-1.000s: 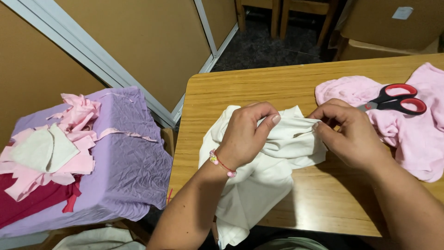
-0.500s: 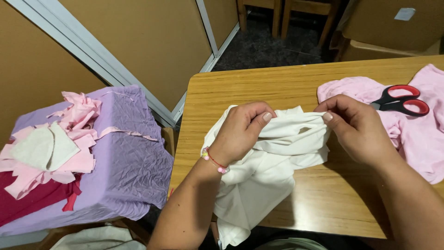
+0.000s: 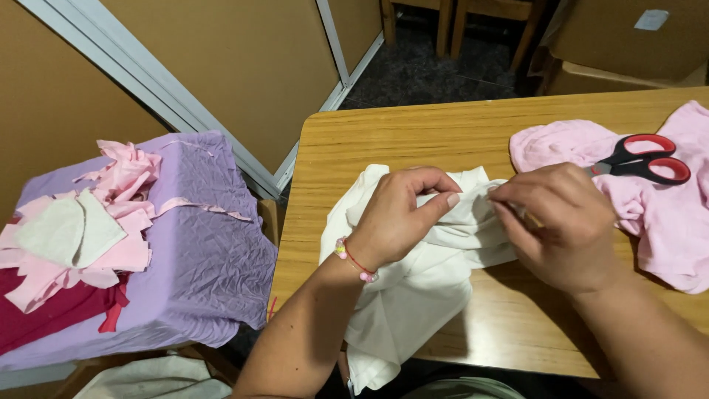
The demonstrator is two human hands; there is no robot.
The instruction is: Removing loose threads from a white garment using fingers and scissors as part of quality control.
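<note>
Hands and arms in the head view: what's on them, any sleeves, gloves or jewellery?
Both forearms are bare, with no sleeves in view and no gloves. The left hand has a thin red cord bracelet with pale pink beads at the wrist. The right hand shows no bracelet, watch or ring. Fingernails look short and unpainted.

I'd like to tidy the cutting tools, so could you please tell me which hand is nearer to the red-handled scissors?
Right. The right hand pinches the white cloth just beside the red-handled scissors; the left hand grips the same cloth farther away.
</note>
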